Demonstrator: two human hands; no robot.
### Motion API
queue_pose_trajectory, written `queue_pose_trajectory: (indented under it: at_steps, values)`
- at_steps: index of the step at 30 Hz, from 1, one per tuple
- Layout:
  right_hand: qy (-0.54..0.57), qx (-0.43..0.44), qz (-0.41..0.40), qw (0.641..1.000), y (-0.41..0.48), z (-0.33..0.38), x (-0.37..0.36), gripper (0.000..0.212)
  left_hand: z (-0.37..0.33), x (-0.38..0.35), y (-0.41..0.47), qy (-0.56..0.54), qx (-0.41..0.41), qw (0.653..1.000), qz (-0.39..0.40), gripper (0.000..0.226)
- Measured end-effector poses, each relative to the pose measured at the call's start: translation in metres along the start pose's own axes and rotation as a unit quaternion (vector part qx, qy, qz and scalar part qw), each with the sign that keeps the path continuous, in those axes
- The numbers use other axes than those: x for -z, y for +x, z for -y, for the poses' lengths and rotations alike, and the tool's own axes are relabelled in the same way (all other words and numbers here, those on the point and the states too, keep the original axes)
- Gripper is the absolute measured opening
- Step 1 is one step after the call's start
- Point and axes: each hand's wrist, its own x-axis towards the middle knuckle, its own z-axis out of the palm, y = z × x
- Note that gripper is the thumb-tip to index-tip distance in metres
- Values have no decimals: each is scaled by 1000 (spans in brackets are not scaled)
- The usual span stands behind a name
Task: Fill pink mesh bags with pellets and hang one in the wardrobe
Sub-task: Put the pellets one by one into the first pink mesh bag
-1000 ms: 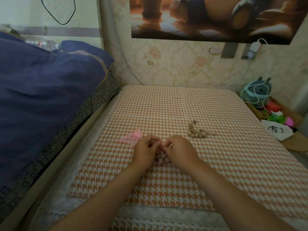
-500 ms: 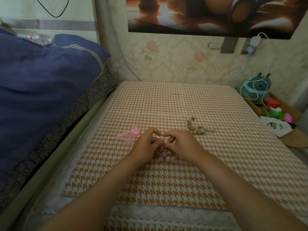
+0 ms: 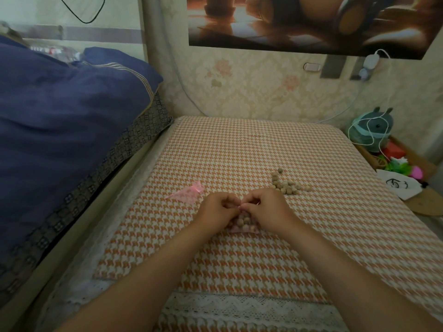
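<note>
Roughly, the job looked about half done at this moment. The houndstooth mat (image 3: 239, 149) covered the surface and carried everything. On it, one pink mesh bag (image 3: 243, 224) sat near the front centre, already packed with tan pellets that showed through the net, so filling of that one seemed finished or close to it. The loose pellet pile (image 3: 287, 186) lay on the mat just beyond the right hand, a small heap with a few strays. A second, empty mesh bag (image 3: 188, 194) lay flat and limp to the left of the hands, apart from them; it was unfilled. No wardrobe was in view, so hanging was judged not yet done.

The left hand (image 3: 219, 212) and right hand (image 3: 266, 210) met over the mouth of the filled bag, fingertips pinched together on its top edge, probably on a drawstring, though the string itself was too small to make out. Both were narrow pinch grips, not wide.

The filled bag looked lumpy, soft, semi-transparent, resting on the mat under the hands.
</note>
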Motion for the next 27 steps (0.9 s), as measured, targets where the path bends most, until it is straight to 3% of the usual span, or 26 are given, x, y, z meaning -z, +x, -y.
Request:
queue_pose_trajectory:
  at_steps: [7,13,16,27]
  values:
    - [-83,-4,-11,997,-1,1,9,15,-3,-11,-4,-14,53,996,-72,9]
    - [-204,11,45,978,-4,1,20,19,-5,-16,-5,-64,88,988,-109,9]
    - [-211,47,62,974,-6,7,22,19,-8,-18,-7,-83,86,985,-122,11]
    - [-158,234,-18,959,-7,7,22,36,-12,-20,-13,-39,4,996,-86,16]
